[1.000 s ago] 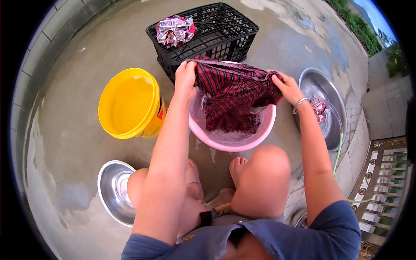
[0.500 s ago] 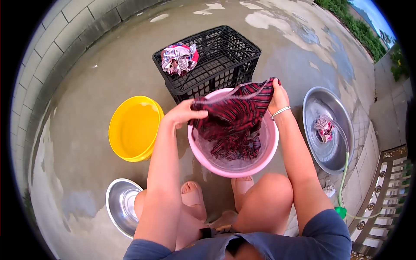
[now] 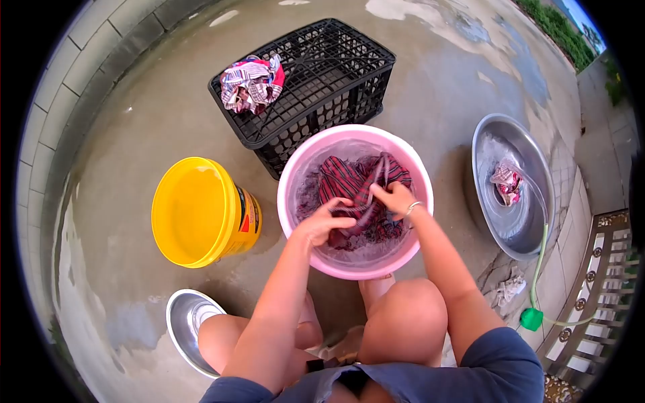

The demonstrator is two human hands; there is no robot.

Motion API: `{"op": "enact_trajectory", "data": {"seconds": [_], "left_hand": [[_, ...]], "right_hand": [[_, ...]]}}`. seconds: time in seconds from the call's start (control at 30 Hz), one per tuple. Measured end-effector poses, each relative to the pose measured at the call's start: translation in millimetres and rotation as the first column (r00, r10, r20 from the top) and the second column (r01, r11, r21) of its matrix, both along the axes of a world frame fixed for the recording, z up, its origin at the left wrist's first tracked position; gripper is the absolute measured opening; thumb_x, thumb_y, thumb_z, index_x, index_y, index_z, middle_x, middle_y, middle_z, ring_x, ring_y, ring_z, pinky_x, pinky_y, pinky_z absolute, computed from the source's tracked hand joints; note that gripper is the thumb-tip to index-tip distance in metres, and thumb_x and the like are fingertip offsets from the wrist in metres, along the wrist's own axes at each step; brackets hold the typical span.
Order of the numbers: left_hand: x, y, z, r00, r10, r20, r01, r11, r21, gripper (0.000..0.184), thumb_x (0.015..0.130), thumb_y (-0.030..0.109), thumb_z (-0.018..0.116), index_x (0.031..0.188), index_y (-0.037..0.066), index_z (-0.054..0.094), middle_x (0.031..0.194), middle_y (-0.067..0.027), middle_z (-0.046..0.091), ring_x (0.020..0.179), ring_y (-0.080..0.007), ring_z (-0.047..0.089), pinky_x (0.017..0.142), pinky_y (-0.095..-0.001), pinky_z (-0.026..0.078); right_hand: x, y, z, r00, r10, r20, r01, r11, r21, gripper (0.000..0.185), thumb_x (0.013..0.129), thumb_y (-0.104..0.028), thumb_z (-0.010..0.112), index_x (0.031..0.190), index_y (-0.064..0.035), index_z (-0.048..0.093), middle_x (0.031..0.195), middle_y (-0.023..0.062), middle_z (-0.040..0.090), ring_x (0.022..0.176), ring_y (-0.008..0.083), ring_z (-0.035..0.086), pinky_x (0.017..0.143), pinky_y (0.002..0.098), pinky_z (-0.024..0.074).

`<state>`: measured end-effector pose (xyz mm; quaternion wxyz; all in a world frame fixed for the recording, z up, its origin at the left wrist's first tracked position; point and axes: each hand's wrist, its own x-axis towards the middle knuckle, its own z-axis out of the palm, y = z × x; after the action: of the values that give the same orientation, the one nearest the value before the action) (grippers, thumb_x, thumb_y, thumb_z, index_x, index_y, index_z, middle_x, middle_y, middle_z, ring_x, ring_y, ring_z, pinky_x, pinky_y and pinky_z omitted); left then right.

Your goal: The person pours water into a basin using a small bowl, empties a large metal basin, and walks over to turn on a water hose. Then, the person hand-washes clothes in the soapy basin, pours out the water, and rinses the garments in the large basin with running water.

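A dark red and black striped garment (image 3: 342, 180) lies bunched in water inside a pink basin (image 3: 287, 195). Its pale-edged band runs up between my hands. My left hand (image 3: 326, 221) pinches the garment's edge at the near left, thumb and fingers closed on the cloth. Further right, my right hand (image 3: 398, 200) grips the same band between thumb and fingers, a bracelet at that wrist. Both hands are over the basin, inside its rim. The lower folds of the cloth are partly under the water, and the exact cut of the garment is hidden.
Behind the basin stands a black plastic crate (image 3: 322, 94) with a crumpled patterned cloth (image 3: 252, 84) on top. A yellow bucket (image 3: 195, 211) and a metal bowl (image 3: 188, 329) are at left. At right, a large metal basin (image 3: 514, 232) holds cloth under a green hose (image 3: 537, 275).
Both hands have come down and closer together, lowering the garment from a spread, raised position into the basin's water. The view has shifted slightly.
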<state>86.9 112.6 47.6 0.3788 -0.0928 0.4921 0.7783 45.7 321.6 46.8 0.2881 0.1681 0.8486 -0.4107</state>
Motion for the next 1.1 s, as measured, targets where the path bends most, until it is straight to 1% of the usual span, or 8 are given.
{"op": "enact_trajectory", "data": {"seconds": [0.17, 0.23, 0.33, 0.53, 0.8, 0.87, 0.97, 1.1], "left_hand": [[1.3, 17.2, -29.9, 0.951, -0.204, 0.231, 0.251, 0.948, -0.196, 0.027, 0.068, 0.018, 0.066, 0.089, 0.005, 0.055, 0.083, -0.0033, 0.056, 0.079, -0.0128, 0.053, 0.075, -0.0280, 0.042], [-8.7, 10.8, -40.5, 0.991, 0.071, 0.117, -0.053, 0.986, -0.155, 0.016, 0.065, 0.009, 0.061, 0.079, 0.005, 0.055, 0.078, -0.0054, 0.057, 0.074, -0.0154, 0.055, 0.070, -0.0293, 0.044], [-43.2, -14.8, -0.9, 0.813, 0.563, 0.150, -0.578, 0.812, 0.085, 0.007, 0.066, 0.007, 0.054, 0.072, 0.004, 0.052, 0.069, -0.0074, 0.054, 0.064, -0.0199, 0.055, 0.063, -0.0362, 0.048], [-100.1, -45.7, 145.1, 0.641, 0.733, -0.227, -0.632, 0.672, 0.386, 0.009, 0.071, 0.006, 0.047, 0.074, 0.001, 0.053, 0.073, -0.0095, 0.059, 0.063, -0.0195, 0.057, 0.062, -0.0330, 0.049], [-104.2, -52.5, 294.1, 0.262, 0.858, -0.442, -0.516, 0.512, 0.687, 0.007, 0.074, 0.006, 0.050, 0.076, 0.001, 0.054, 0.075, -0.0074, 0.058, 0.074, -0.0195, 0.056, 0.073, -0.0320, 0.046], [-98.3, -58.5, 305.2, 0.565, 0.805, -0.178, -0.244, 0.369, 0.897, 0.010, 0.076, 0.012, 0.051, 0.071, 0.005, 0.056, 0.067, -0.0033, 0.059, 0.061, -0.0136, 0.056, 0.060, -0.0265, 0.046], [-71.1, -41.2, 305.1, 0.251, 0.788, -0.562, -0.347, 0.615, 0.708, 0.015, 0.080, 0.015, 0.047, 0.076, 0.004, 0.056, 0.071, -0.0047, 0.060, 0.064, -0.0153, 0.057, 0.064, -0.0270, 0.046], [-57.5, -19.9, 240.2, 0.641, 0.619, -0.454, -0.424, 0.778, 0.464, 0.010, 0.072, 0.009, 0.058, 0.076, 0.001, 0.054, 0.075, -0.0074, 0.059, 0.063, -0.0151, 0.057, 0.060, -0.0282, 0.048]], "right_hand": [[23.4, -19.1, -81.9, 0.891, -0.345, -0.294, 0.307, 0.937, -0.169, 0.046, 0.061, -0.019, 0.070, 0.092, 0.0002, 0.043, 0.085, 0.0140, 0.053, 0.081, 0.0251, 0.052, 0.072, 0.0343, 0.0428], [21.7, -8.0, -81.1, 0.723, -0.672, 0.158, 0.607, 0.511, -0.608, 0.031, 0.067, -0.005, 0.061, 0.092, -0.0008, 0.044, 0.084, 0.0100, 0.052, 0.080, 0.0227, 0.053, 0.070, 0.0367, 0.0445], [3.5, 13.7, -32.0, 0.660, -0.641, 0.391, 0.435, -0.099, -0.895, 0.031, 0.066, -0.002, 0.040, 0.096, -0.0023, 0.050, 0.090, 0.0151, 0.055, 0.084, 0.0301, 0.054, 0.080, 0.0464, 0.0429], [-67.4, 28.5, 131.1, 0.666, -0.746, -0.021, 0.139, 0.151, -0.979, 0.005, 0.073, -0.013, 0.049, 0.070, -0.0082, 0.049, 0.063, 0.0043, 0.053, 0.056, 0.0183, 0.053, 0.052, 0.0318, 0.0462], [-95.0, 49.5, 332.4, 0.521, -0.709, -0.476, -0.409, 0.282, -0.868, 0.009, 0.068, -0.007, 0.043, 0.069, -0.0039, 0.052, 0.064, 0.0071, 0.055, 0.058, 0.0194, 0.053, 0.058, 0.0313, 0.0454], [-69.2, 31.5, 350.5, 0.527, -0.670, -0.522, -0.508, 0.244, -0.826, 0.010, 0.066, -0.007, 0.040, 0.066, -0.0046, 0.050, 0.062, 0.0071, 0.054, 0.054, 0.0191, 0.052, 0.057, 0.0308, 0.0465], [-54.8, 30.8, 337.1, 0.588, -0.628, -0.510, -0.493, 0.223, -0.841, 0.012, 0.065, -0.004, 0.042, 0.071, -0.0016, 0.053, 0.064, 0.0086, 0.056, 0.058, 0.0181, 0.055, 0.060, 0.0309, 0.0474], [-46.5, 37.5, 253.5, 0.784, -0.520, -0.339, -0.202, 0.303, -0.932, 0.009, 0.070, -0.007, 0.044, 0.075, -0.0035, 0.050, 0.071, 0.0053, 0.055, 0.064, 0.0162, 0.053, 0.061, 0.0273, 0.0446]]}}
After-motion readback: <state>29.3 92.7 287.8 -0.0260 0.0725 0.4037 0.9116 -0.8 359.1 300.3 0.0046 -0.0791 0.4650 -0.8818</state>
